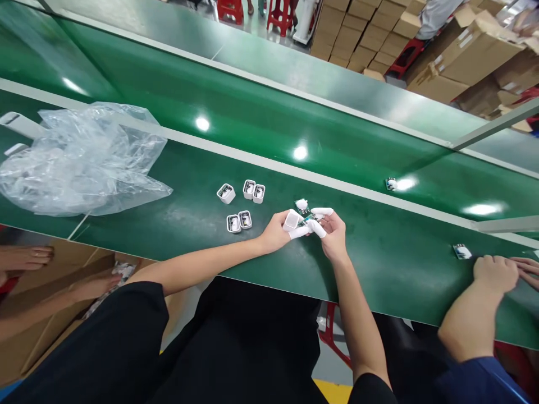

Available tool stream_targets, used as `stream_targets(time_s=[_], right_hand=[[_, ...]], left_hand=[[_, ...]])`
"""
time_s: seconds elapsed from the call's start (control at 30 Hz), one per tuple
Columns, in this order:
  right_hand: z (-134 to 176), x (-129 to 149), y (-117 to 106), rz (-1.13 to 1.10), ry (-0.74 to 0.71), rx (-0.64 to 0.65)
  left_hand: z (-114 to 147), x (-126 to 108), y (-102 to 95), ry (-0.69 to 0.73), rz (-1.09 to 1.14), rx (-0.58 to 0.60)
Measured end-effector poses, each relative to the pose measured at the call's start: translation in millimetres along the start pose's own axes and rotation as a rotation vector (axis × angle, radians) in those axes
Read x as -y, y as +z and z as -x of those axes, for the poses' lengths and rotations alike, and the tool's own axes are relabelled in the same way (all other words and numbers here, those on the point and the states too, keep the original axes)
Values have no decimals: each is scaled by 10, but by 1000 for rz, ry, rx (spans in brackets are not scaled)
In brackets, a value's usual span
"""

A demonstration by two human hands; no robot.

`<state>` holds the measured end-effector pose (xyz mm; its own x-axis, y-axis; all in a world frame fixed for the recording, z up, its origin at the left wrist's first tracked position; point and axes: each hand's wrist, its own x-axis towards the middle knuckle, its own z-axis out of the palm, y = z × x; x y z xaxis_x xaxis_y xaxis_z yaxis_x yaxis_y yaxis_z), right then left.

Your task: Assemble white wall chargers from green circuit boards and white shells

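Note:
Closed around a small white plastic housing [291, 221] is my left hand [275, 233], with white covers on its fingertips. My right hand [335, 234], also wearing white finger covers, pinches a small green circuit board [309, 219] at the side of the housing. How far the board sits inside the housing cannot be seen. Just beyond my fingers, another circuit board [301, 205] with a white part on it lies on the green table. To the left stand several white housings with parts inside, among them a single one [226, 194] and a front pair [239, 221].
A large clear plastic bag [88, 160] lies at the left. The conveyor belt [252, 126] runs beyond a pale rail and carries a circuit board [391, 184]. At right, a co-worker's hand [497, 275] is near another board [462, 252]. Another person's hands are at lower left.

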<state>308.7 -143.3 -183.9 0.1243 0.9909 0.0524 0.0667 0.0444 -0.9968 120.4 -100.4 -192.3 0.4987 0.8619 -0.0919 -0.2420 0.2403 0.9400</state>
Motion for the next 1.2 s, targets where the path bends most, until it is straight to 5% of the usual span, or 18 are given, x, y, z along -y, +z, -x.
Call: stream_targets(time_s=[0.17,0.33,0.47,0.6,0.83,1.0,1.2], right_hand=[[62,213,-78,321,-295,219],[93,212,-96,567,-433,233],[85,168,-91,481,-324,120],[56,185,-15,148,-42,-25],[16,167,176,-100,223,-83],[55,116,100,-259,220,41],[96,93,21,-395,244,274]], left_hand=[[-46,-36,-81,-99,127,-53],[-43,-91,-80,-104,25,-8],[-27,-100,-76,-46,-3,16],[11,-71,-87,-33,-44,66],[119,-104,-28,106,-295,12],[83,-112,-6,-37,15,37],[60,-174,-53,-195,294,231]])
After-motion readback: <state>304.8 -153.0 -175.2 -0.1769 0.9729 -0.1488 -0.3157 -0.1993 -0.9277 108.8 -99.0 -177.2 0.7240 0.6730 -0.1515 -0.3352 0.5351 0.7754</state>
